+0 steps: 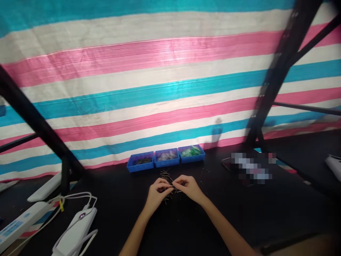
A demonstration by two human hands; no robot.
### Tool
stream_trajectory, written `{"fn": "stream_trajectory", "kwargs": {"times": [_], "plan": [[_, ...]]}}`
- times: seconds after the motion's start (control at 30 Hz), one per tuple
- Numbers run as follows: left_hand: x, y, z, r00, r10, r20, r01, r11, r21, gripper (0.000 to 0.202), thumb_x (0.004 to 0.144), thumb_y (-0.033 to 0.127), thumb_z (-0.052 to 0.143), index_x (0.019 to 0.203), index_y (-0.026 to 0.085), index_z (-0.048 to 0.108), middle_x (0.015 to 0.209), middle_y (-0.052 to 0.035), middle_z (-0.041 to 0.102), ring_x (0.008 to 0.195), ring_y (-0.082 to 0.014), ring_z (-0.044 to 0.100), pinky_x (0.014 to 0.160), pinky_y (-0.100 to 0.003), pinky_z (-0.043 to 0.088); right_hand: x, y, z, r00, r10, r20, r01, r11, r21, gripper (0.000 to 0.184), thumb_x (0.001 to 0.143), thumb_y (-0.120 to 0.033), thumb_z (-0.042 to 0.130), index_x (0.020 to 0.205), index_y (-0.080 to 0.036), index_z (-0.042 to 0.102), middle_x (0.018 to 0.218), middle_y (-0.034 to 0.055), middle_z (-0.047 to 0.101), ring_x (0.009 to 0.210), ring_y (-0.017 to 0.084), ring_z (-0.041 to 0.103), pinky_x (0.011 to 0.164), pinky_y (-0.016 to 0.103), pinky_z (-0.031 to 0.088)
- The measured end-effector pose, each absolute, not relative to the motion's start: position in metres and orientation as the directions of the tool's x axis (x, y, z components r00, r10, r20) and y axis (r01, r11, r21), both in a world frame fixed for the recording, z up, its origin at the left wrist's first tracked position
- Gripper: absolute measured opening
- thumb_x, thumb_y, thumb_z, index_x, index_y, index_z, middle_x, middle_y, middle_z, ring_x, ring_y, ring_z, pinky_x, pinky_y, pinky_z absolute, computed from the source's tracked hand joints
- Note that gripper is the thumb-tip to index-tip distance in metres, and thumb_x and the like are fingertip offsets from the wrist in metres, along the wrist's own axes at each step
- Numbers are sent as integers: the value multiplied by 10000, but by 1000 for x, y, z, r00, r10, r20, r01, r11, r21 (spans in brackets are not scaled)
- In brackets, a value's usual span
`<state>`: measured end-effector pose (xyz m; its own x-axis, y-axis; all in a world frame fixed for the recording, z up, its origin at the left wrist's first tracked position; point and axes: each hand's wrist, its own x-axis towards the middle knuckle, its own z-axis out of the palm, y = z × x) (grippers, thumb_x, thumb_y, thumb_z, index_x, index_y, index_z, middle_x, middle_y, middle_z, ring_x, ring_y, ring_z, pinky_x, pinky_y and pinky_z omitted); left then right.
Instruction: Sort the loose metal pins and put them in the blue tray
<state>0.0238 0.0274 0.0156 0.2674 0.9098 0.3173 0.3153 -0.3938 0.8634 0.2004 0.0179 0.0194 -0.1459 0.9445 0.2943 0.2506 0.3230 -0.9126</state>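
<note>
Over the black table, my left hand point(157, 192) and my right hand point(189, 188) meet with thumbs and fingertips pinched together. Whatever is between their fingertips is too small to make out. Around and beneath the fingers lies a loose pile of thin, brass-coloured, screw-like pieces point(165, 174), partly hidden by the hands. Just beyond stand three blue trays in a row. The left tray point(133, 168) contains similar dark, thin pieces. Clear plastic bags point(167, 155) fill the middle one, and green packets point(191, 151) lie in the right one.
A white power bank point(76, 231) with cables sits at the left, near a white power strip point(21, 224). Black metal frame posts point(277, 74) rise on both sides. A striped sheet point(160, 85) hangs behind the table. At the right lies a blurred-out item point(252, 169).
</note>
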Motion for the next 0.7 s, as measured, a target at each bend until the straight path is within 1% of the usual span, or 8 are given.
{"fn": "stream_trajectory", "kwargs": {"times": [0.07,0.17,0.33,0.4,0.47,0.53,0.63,0.7], "plan": [[26,26,15,336,890,309,328,-418,847,164,687,353,664,706,198,712,803,-45,598,653,-130,532,538,-238,405,198,16,21,-151,933,325,273,356,-894,177,731,-340,626,742,-179,696,723,28,645,670,142,578,560,227,428],[30,24,17,401,868,293,352,-441,825,150,713,336,641,713,200,704,810,-41,601,652,-126,527,538,-234,396,198,15,22,-133,935,330,292,355,-888,178,728,-348,632,729,-179,687,735,27,624,670,135,573,533,215,411],[28,26,19,383,873,300,358,-440,823,149,728,322,626,743,191,697,825,-41,594,614,-108,505,534,-226,396,203,17,19,-96,948,304,361,317,-877,172,745,-346,614,746,-187,679,760,18,629,677,126,571,531,210,384],[23,29,19,346,889,300,357,-420,834,166,726,333,626,748,184,696,819,-42,598,613,-110,509,533,-225,401,205,16,17,-102,954,281,438,297,-849,157,749,-343,609,748,-200,674,764,4,627,661,115,565,554,214,381],[17,34,18,292,912,288,344,-381,858,188,722,349,627,753,175,693,806,-43,612,653,-127,538,574,-233,425,207,14,16,-124,956,265,528,290,-799,121,745,-326,611,743,-218,666,795,-14,621,638,99,554,568,217,373],[10,40,18,210,946,247,320,-305,897,225,712,370,631,777,162,689,755,-41,632,676,-144,566,620,-249,449,209,11,16,-145,955,259,595,293,-748,80,732,-298,621,770,-238,658,853,-31,610,635,86,549,572,216,361],[-3,53,21,45,981,190,264,-195,945,322,667,411,658,832,137,683,611,-22,632,589,-144,575,611,-265,468,211,10,16,-144,955,258,641,289,-711,127,716,-265,624,841,-261,641,900,-42,589,643,80,545,580,213,357],[-13,66,25,-41,979,199,243,-184,952,378,636,434,672,853,126,680,572,-16,628,544,-140,571,587,-266,473,212,11,16,-140,953,268,646,293,-704,143,720,-244,606,858,-263,635,893,-41,580,644,81,543,589,213,360]]}}
